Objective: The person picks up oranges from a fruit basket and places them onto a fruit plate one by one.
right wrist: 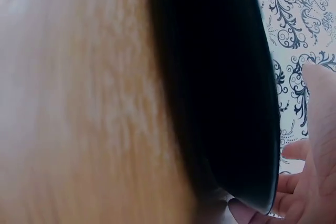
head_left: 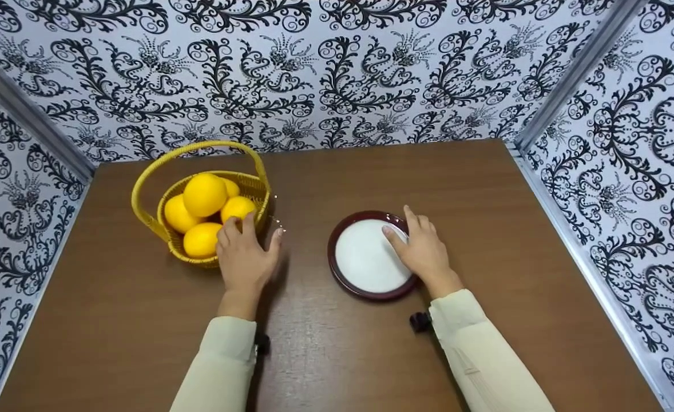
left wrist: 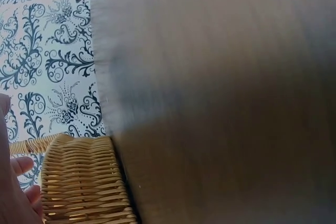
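In the head view, a yellow wicker basket point(head_left: 148, 220) with a tall handle holds several oranges point(head_left: 205, 194). My left hand point(head_left: 245, 257) is over the basket's near right side, fingers spread beside the nearest oranges, thumb apart. Whether its fingertips touch an orange is hard to tell. The left wrist view shows the basket's woven side point(left wrist: 81, 182) beside those fingers. A round plate point(head_left: 368, 257), white inside with a maroon rim, lies right of centre. My right hand point(head_left: 425, 254) is at its right edge, thumb above the white part. In the right wrist view, fingers point(right wrist: 294, 182) lie by the plate's dark rim point(right wrist: 236, 103).
A brown wooden table point(head_left: 325, 355) carries everything. Walls with black scroll patterns point(head_left: 280, 68) stand behind and at both sides, with metal strips point(head_left: 577, 68) along the corners. Small dark wrist-worn devices point(head_left: 420, 321) show at both cuffs.
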### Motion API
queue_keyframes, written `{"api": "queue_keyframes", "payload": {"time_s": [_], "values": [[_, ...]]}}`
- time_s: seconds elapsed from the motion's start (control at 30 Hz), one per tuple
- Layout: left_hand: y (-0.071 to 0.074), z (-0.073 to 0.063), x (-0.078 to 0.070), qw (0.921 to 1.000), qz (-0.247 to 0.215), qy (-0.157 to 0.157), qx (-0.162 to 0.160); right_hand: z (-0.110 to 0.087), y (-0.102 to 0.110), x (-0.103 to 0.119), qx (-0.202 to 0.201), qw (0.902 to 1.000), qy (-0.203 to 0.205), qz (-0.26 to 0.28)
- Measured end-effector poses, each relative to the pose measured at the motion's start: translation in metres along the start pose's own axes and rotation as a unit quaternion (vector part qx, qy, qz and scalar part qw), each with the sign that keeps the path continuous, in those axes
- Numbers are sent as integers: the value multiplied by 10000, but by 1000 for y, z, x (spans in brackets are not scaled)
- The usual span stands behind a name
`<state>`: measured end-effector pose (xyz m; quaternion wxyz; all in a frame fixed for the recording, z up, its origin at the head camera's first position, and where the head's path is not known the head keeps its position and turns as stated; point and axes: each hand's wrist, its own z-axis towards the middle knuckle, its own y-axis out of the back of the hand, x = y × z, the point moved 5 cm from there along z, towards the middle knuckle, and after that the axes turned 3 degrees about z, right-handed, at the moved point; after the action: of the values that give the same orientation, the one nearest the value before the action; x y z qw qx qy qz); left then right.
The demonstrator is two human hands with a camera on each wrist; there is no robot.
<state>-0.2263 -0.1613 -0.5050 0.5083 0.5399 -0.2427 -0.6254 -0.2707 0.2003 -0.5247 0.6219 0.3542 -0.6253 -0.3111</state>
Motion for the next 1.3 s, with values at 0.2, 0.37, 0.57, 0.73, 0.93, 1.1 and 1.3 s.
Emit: {"api": "queue_keyframes", "payload": {"time_s": [0.2,0.37,0.57,0.73,0.93,1.1,1.3], "values": [[1,-1,2,9999,56,46,-90,1,0,-8,-5,9995,-260,182],[1,-1,2,9999,80,107,-74,1,4,-14,-27,9984,-445,343],[2,1,2,9996,-61,251,57,2,9,-21,-49,9959,-620,660],[2,3,2,9990,-159,412,122,2,11,-27,-190,9936,-704,868],[7,5,-1,9993,-150,353,-46,5,10,-30,-346,9917,-664,1043],[9,4,-2,9993,-155,277,-203,6,8,-32,-443,9916,-605,1058],[8,7,1,9991,-179,388,18,11,8,-34,-395,9911,-493,1176]]}}
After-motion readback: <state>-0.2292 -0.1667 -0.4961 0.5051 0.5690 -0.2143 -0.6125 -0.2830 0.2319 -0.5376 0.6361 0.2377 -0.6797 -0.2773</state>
